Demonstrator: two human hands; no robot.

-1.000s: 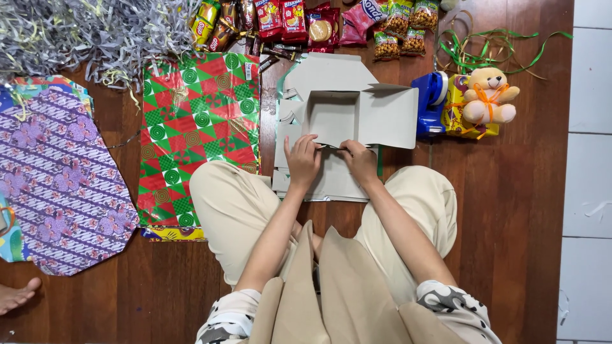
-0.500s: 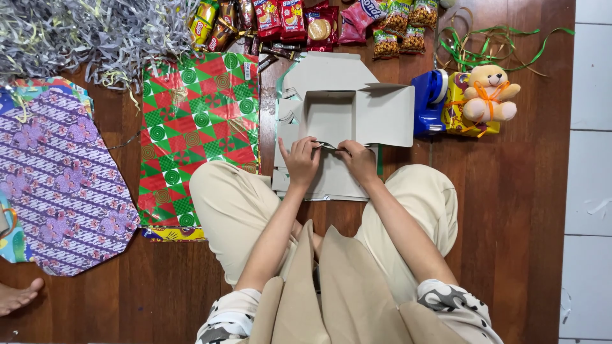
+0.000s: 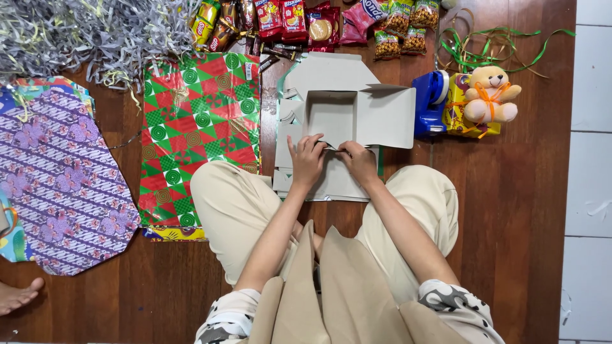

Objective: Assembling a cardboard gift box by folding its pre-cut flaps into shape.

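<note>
View from above of a seated person folding a grey cardboard box (image 3: 347, 111) on a wooden floor (image 3: 529, 210). The box lies partly assembled just ahead of the knees, its square well open upward, one wide flap standing out to the right and a flat panel reaching back toward the lap. The left hand (image 3: 307, 159) rests on the near wall of the box, its fingers together and pressed down on the cardboard edge. The right hand (image 3: 358, 160) meets it just beside, fingers pinched on a small pointed tab at the same edge; the two hands nearly touch. To the left of the box lies a sheet of red and green wrapping paper (image 3: 197, 137), and farther left a purple patterned sheet (image 3: 64, 185). A heap of shredded silver paper (image 3: 83, 32) fills the upper left corner. Snack packets (image 3: 306, 22) lie in a row beyond the box. To the right stand a blue tape dispenser (image 3: 430, 102) and, touching it, a small teddy bear (image 3: 488, 95) tied on a yellow gift pack, with loose green ribbon (image 3: 491, 48) behind. A bare foot (image 3: 18, 296) of another person shows at the lower left.
</note>
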